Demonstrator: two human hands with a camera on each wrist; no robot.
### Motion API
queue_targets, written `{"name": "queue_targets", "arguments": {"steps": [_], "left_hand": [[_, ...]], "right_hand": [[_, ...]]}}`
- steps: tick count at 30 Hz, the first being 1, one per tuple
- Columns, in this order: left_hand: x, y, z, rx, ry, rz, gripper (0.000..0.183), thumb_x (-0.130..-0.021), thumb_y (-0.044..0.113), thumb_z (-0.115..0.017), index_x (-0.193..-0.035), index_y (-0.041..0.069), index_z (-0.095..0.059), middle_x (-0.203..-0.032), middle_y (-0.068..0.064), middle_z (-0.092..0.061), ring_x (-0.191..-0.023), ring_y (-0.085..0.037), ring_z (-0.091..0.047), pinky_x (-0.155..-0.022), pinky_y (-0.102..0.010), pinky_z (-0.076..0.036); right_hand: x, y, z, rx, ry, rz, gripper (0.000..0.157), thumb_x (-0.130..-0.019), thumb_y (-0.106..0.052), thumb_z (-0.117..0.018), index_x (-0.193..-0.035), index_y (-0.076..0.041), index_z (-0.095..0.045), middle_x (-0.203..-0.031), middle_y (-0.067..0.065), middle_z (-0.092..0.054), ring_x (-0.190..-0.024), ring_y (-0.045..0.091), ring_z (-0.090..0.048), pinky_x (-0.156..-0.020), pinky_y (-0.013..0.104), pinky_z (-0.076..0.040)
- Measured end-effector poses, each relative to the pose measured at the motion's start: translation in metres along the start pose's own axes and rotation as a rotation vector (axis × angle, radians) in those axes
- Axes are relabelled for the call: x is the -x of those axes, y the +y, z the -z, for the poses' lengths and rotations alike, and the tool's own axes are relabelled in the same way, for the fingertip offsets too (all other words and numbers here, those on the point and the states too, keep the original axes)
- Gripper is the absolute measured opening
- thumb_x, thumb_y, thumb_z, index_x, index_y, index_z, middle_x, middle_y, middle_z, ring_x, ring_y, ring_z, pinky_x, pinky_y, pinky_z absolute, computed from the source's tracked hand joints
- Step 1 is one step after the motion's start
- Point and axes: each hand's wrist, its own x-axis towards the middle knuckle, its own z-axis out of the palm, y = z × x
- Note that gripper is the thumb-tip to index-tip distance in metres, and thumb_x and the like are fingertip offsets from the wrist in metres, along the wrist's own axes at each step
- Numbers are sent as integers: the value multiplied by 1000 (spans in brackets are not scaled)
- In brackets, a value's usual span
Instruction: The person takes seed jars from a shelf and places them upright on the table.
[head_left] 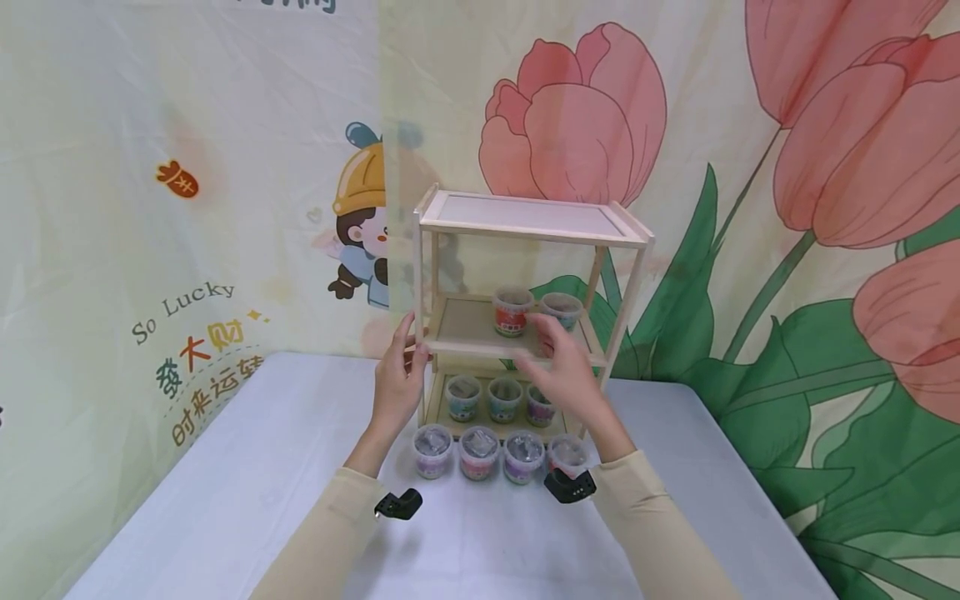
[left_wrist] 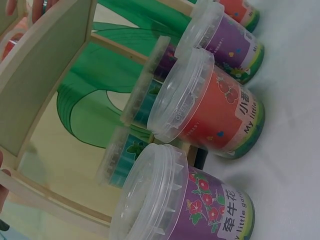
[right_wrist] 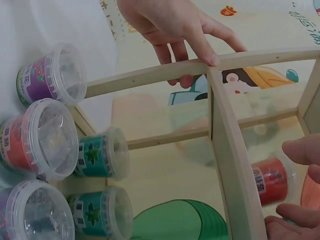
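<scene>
My left hand [head_left: 397, 379] holds the left post of a small wooden shelf rack [head_left: 537, 236] at its middle board, thumb in front and fingers behind. My right hand [head_left: 564, 367] is before the middle board with thumb and fingers spread, and nothing is between them. A red-labelled plastic cup [head_left: 512, 313] stands on that board just beyond the fingers. Beside it is a blue-labelled cup [head_left: 561, 310], partly hidden by my hand. In the right wrist view the red cup [right_wrist: 272, 181] appears close to the fingertips; whether they touch it, I cannot tell.
On the bottom board stand two teal cups [head_left: 462, 398] and a purple one [head_left: 538, 407]. Several lidded cups [head_left: 480, 452] line the white table [head_left: 315, 508] in front, labelled purple and red. A printed cloth [head_left: 573, 108] hangs behind the rack.
</scene>
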Motion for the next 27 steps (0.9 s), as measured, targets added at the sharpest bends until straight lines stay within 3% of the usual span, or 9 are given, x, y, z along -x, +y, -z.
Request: {"name": "queue_targets", "arguments": {"steps": [8,17,27], "left_hand": [[0,-3,0,18,1,-18,57,-112,22,-56,-166,31,-37,-140,-10,-69,-101,-40,-75,-89,-55,-59],[1,-1,0,10,0,-4,57,-112,22,-56,-165,32,-37,-138,-11,-70,-100,-31,-76,-90,-52,-60],[0,-1,1,4,-1,2,57,-113,24,-55,-166,32,-37,-136,-14,-69,-100,-32,-76,-91,-53,-60]], "right_hand": [[-17,-4,-13,36,1,-110,73,-99,-21,-74,-162,-12,-39,-163,23,-44,-151,39,-44,-118,53,-43],[-35,-4,-25,107,-4,-117,81,-98,-20,-74,-167,-19,-31,-156,21,-52,-134,40,-60,-100,58,-53],[-52,1,-32,149,-25,-102,78,-99,-14,-72,-166,-21,-32,-152,24,-52,-126,43,-61,-97,57,-54]]}}
